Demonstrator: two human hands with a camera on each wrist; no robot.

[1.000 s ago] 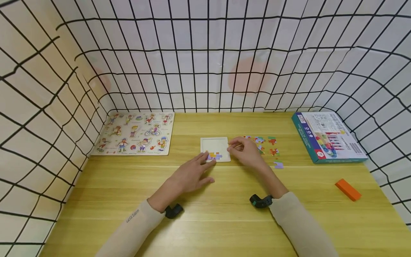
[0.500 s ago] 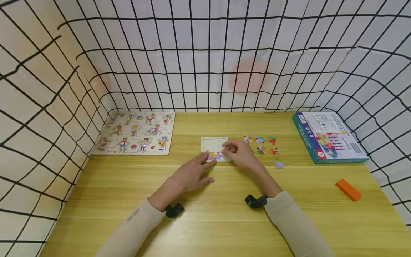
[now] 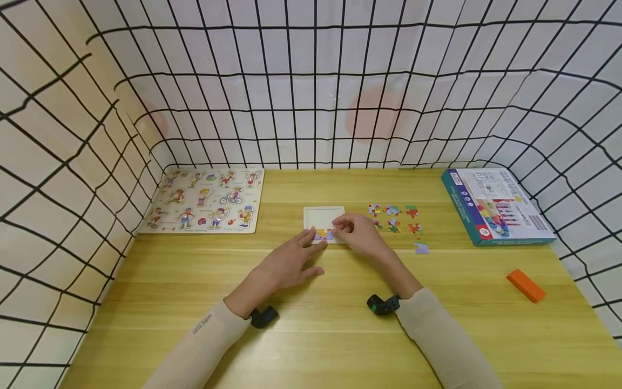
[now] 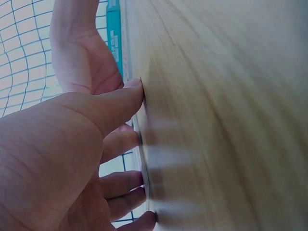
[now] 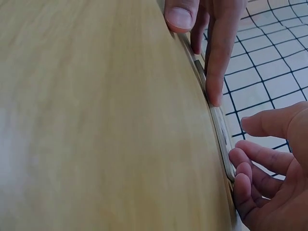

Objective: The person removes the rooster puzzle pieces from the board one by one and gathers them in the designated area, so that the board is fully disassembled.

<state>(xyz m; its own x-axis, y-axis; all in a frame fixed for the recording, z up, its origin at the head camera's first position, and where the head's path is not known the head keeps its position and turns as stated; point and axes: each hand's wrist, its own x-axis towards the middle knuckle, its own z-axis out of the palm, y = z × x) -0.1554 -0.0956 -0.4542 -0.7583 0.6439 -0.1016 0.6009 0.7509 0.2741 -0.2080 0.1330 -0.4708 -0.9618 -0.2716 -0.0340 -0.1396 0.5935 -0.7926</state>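
Observation:
My left hand point(image 3: 291, 262) lies at the lower left of a small white puzzle tray point(image 3: 318, 216), its fingers extended onto the tray's edge and the pieces there. Purple and yellow jigsaw pieces point(image 3: 322, 234) sit along the tray's bottom. Over the tray's lower right corner is my right hand point(image 3: 359, 233), its fingers bent. In the right wrist view the right hand point(image 5: 274, 168) has fingertips right at the tray's edge and its thumb apart from the index finger; I cannot tell whether it holds a piece. The left wrist view shows the left hand point(image 4: 72, 144) with fingertips at the tray's thin edge.
Loose jigsaw pieces point(image 3: 413, 228) lie in rows right of the tray, with a purple piece point(image 3: 421, 248) nearer me. A picture board point(image 3: 204, 202) is at back left, a boxed set point(image 3: 500, 208) at back right, an orange block point(image 3: 526, 285) before it. Black wire mesh point(image 3: 316, 86) surrounds the table.
My right hand has moved left from the tray's right edge to over its lower right part, uncovering some loose pieces. The left hand has stayed in place.

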